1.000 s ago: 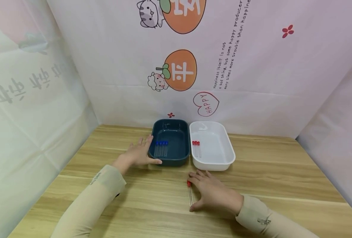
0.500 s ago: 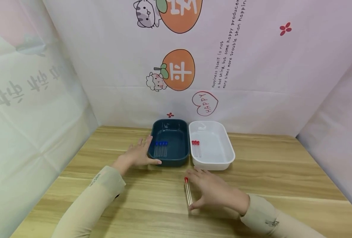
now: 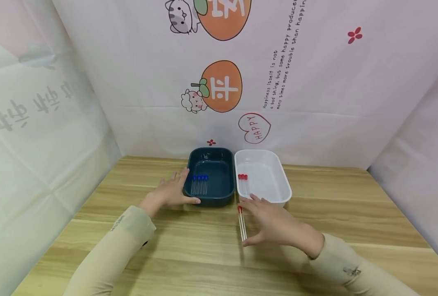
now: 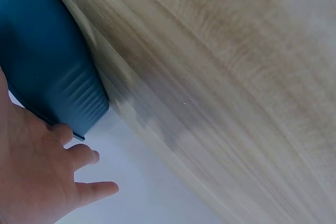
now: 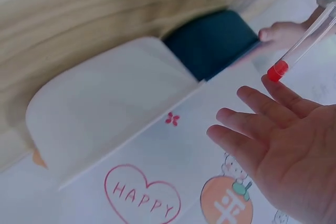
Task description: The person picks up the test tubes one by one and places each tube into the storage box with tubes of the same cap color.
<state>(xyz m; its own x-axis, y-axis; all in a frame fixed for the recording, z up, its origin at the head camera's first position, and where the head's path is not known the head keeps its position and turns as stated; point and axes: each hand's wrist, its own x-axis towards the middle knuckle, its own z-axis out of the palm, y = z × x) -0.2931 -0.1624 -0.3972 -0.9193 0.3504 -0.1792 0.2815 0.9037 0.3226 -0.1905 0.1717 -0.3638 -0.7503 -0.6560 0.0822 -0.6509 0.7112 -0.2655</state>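
Observation:
My right hand (image 3: 274,222) pinches a red-capped test tube (image 3: 242,225) end to end, index finger at the cap and thumb at the clear bottom. It is held in front of the white tray (image 3: 287,187). In the right wrist view the red cap (image 5: 277,71) meets the index fingertip, and the other fingers spread out straight. My left hand (image 3: 168,192) rests against the left side of the dark blue tray (image 3: 219,202), its thumb along the front rim. Its fingers are loosely spread in the left wrist view, beside the tray wall (image 4: 58,51).
Several blue-capped tubes (image 3: 200,186) lie side by side in the dark blue tray. Three red-capped tubes (image 3: 243,183) lie along the left of the white tray. Both trays stand together on the wooden table (image 3: 189,250), close to the printed back curtain (image 3: 315,131).
My right hand has lifted the red-capped test tube from the table and carried it forward toward the white tray. The left hand stays at the dark blue tray.

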